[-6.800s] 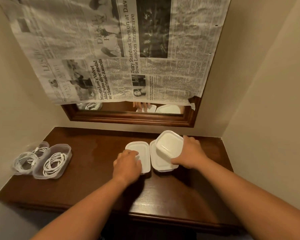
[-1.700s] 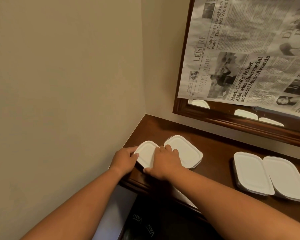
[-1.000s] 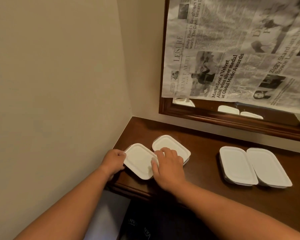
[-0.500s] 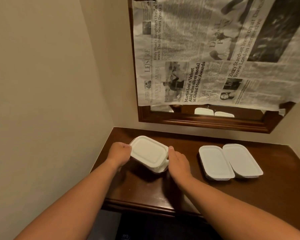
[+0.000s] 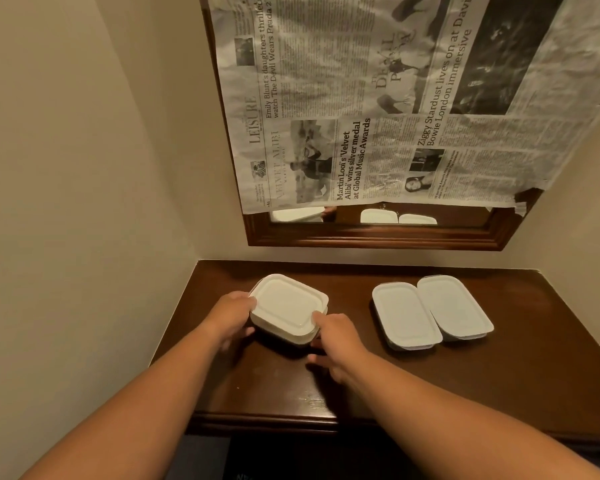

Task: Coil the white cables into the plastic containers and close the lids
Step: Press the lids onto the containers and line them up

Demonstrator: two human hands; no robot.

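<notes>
Two lidded plastic containers sit stacked [image 5: 288, 306] on the left part of the dark wooden table [image 5: 520, 368]. My left hand [image 5: 231, 315] grips the stack's left side. My right hand [image 5: 336, 337] touches its front right corner with the fingertips, fingers spread. Two more closed white-lidded containers lie side by side to the right, one [image 5: 404, 315] and the other [image 5: 454, 306]. No white cable is visible; the lids hide what is inside.
A wood-framed mirror [image 5: 378, 233] hangs behind the table, mostly covered by a newspaper sheet [image 5: 378, 109]. Beige walls close in on the left and right. The table's front edge [image 5: 267, 419] is near my forearms.
The two left containers, side by side a second ago, are now stacked one on the other. The stack has settled lower on the table and my right hand has slid to its corner.
</notes>
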